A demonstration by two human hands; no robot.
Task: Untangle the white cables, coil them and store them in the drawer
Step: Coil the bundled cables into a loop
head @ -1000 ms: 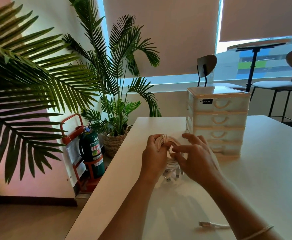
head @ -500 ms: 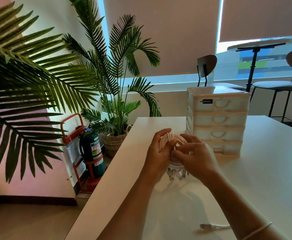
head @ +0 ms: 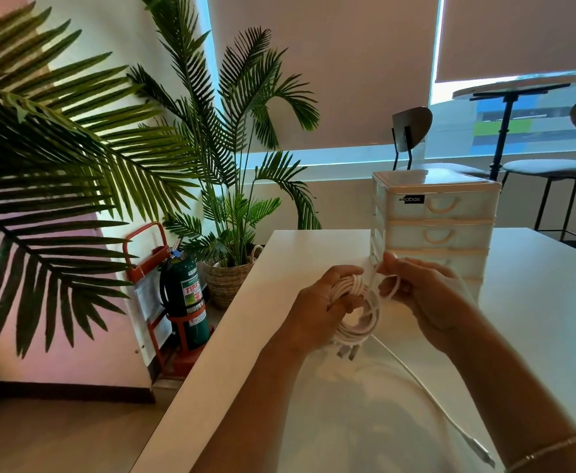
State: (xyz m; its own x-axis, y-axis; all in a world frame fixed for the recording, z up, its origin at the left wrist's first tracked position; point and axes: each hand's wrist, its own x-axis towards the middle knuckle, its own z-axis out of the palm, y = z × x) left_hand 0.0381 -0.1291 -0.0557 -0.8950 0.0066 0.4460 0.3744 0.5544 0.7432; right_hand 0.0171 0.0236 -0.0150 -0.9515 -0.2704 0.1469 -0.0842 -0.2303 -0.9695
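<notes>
My left hand (head: 324,305) grips a coil of white cables (head: 360,317) just above the white table (head: 535,302), with plug ends hanging from the coil's bottom. My right hand (head: 423,295) pinches a loose strand of the cable to the right of the coil. A free length of white cable (head: 430,397) trails from the coil across the table toward me and ends in a plug (head: 481,455) near my right wrist. Behind my hands stands a small white drawer unit (head: 436,230) with all visible drawers closed; my right hand hides part of its lower drawers.
Potted palms (head: 232,172) stand left of the table, one in a woven basket. A green fire extinguisher (head: 186,295) in a red stand sits on the floor by the wall. Chairs (head: 413,138) and a round table (head: 518,87) stand by the window behind.
My hands have drawn apart. The right hand has pulled a strand out to the right, and the free cable on the table has slid nearer the coil.
</notes>
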